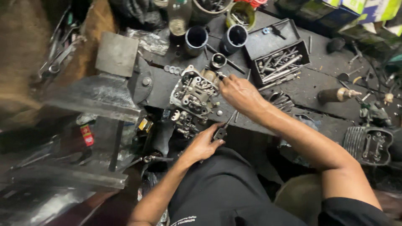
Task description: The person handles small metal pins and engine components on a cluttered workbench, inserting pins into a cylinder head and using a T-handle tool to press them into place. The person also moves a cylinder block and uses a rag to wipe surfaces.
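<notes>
Gripping a small tool (220, 133) in my left hand (204, 144); my right hand (238, 93) pinches a part (220, 76) atop the engine head (194, 92) at the workbench (310, 90) front edge; tool tray (278, 62) behind.

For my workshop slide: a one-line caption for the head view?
Right hand works on a metal engine part at a cluttered bench; left hand holds a small tool.

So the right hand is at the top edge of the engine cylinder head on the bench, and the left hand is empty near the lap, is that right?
Not quite. The head view shows the left hand is not empty: it holds a small dark tool with a thin shaft. The rest stands: the right hand is at the top edge of the engine cylinder head on the bench.
</notes>
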